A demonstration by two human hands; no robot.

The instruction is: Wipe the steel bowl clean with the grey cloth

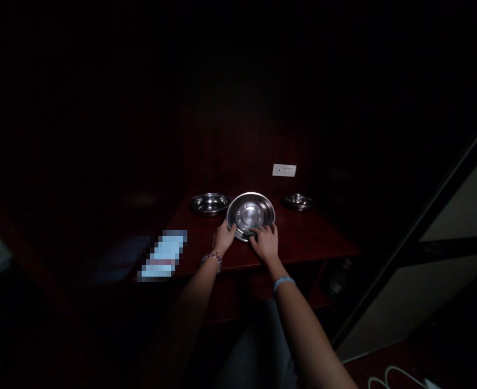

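A shiny stainless steel bowl point(249, 213) is tilted up with its inside facing me, above the dark red desk. My left hand point(223, 237) grips its lower left rim, thumb on the inner side. At the bowl's lower right, my right hand point(264, 242) has its fingers bent over a small dark pad point(249, 233), pressed to the inside near the rim. The pad's kind is hard to make out in the dim light. A second steel bowl point(210, 204) sits upright on the desk to the left, and a smaller steel bowl point(298, 201) sits to the right.
The dark red desk point(315, 235) stands against a back wall with a white power socket point(284, 170). A bright, pixelated flat object point(163, 256) is at the desk's left front. Below right, a dim bottle point(337, 281) stands on a shelf. A white cable point(396, 369) lies on the floor.
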